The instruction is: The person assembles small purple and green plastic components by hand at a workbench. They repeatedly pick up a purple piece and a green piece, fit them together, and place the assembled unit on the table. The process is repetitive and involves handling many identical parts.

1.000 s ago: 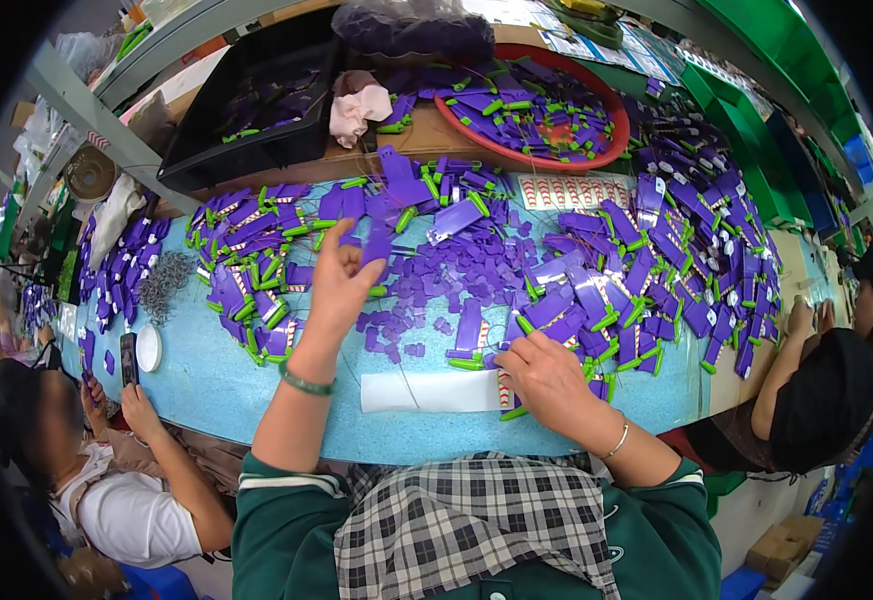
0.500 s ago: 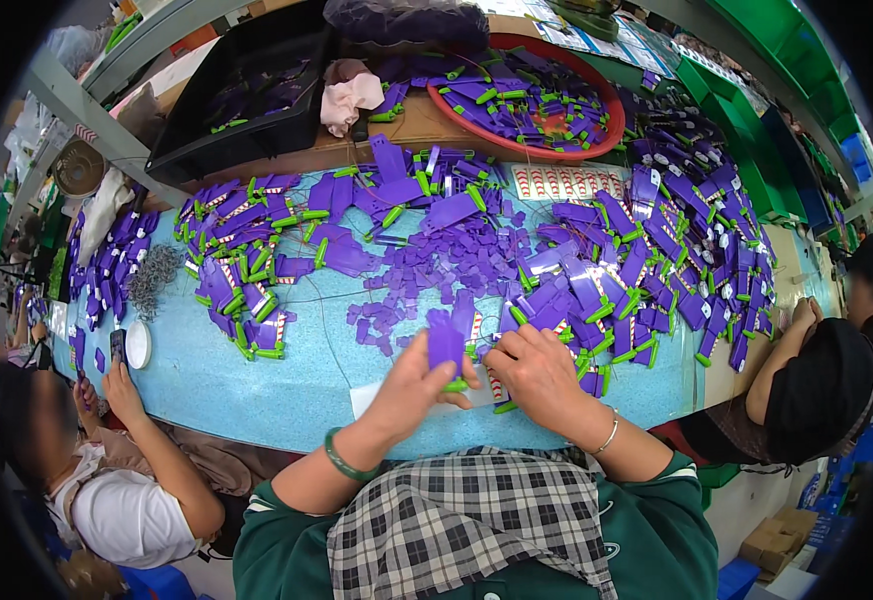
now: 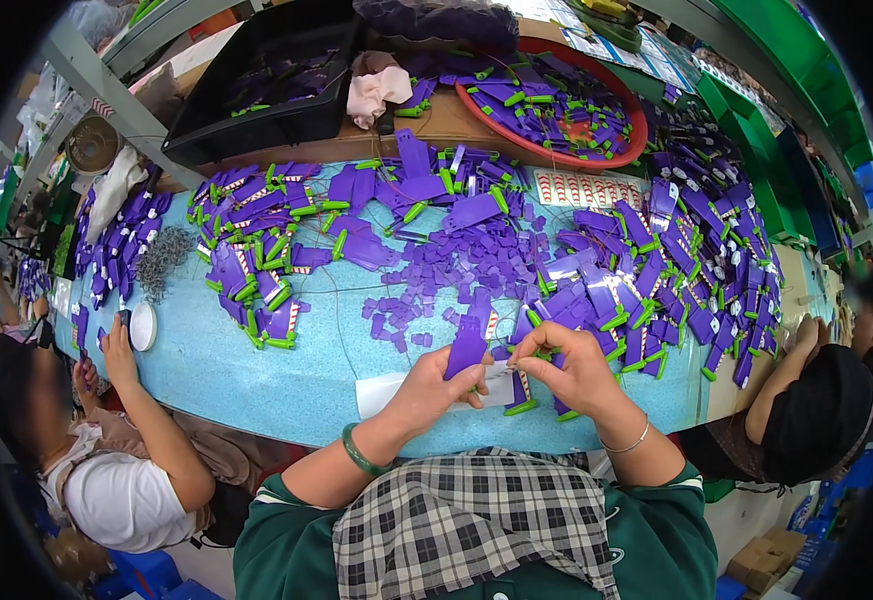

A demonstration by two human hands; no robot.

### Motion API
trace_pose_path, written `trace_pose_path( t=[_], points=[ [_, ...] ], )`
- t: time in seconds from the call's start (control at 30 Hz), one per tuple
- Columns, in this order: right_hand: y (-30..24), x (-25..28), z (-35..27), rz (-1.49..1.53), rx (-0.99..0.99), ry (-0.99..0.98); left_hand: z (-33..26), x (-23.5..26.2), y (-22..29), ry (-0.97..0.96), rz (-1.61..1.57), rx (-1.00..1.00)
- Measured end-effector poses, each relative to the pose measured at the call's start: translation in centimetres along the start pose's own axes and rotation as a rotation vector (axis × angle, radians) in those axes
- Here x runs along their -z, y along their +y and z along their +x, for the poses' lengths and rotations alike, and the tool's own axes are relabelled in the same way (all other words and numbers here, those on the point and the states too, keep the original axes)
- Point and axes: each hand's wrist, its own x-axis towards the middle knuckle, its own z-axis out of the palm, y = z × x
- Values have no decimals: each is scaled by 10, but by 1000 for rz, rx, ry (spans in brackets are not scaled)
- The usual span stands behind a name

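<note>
My left hand (image 3: 431, 394) is closed round a flat purple plastic piece (image 3: 469, 343), which stands up above the fingers. Beside it, my right hand (image 3: 579, 372) has its thumb and fingertips pinched together. What they hold is too small to make out. Under the right hand lies a purple piece with a green rod-shaped end (image 3: 521, 407) and a red-and-white striped strip. A white sheet (image 3: 375, 396) lies partly beneath my left hand. Just beyond both hands is a spread of small purple chips (image 3: 472, 262).
Heaps of purple-and-green pieces lie left (image 3: 257, 235) and right (image 3: 647, 265) on the blue tabletop (image 3: 207, 350). Behind stand a black bin (image 3: 197, 140) and a red basin (image 3: 641, 135). A striped sticker sheet (image 3: 582, 188) lies near the basin. People sit at both sides.
The scene has shifted slightly right in the picture. The purple piece in my left hand now leans, with its green end hidden. My right fingers have lifted from the pieces into a pinch.
</note>
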Motion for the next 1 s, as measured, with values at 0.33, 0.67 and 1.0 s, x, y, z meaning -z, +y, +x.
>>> trace_pose_path(
  t=[0.33,0.67,1.0],
  points=[
    [-32,-18,11,-120,275,214,-13,1,33,59,181,-143],
    [-9,-43,10,376,81,100,-15,-4,33,90,-169,-187],
    [-1,-48,12,412,-33,93,-15,-1,28,-88,-475,-85]
  ],
)
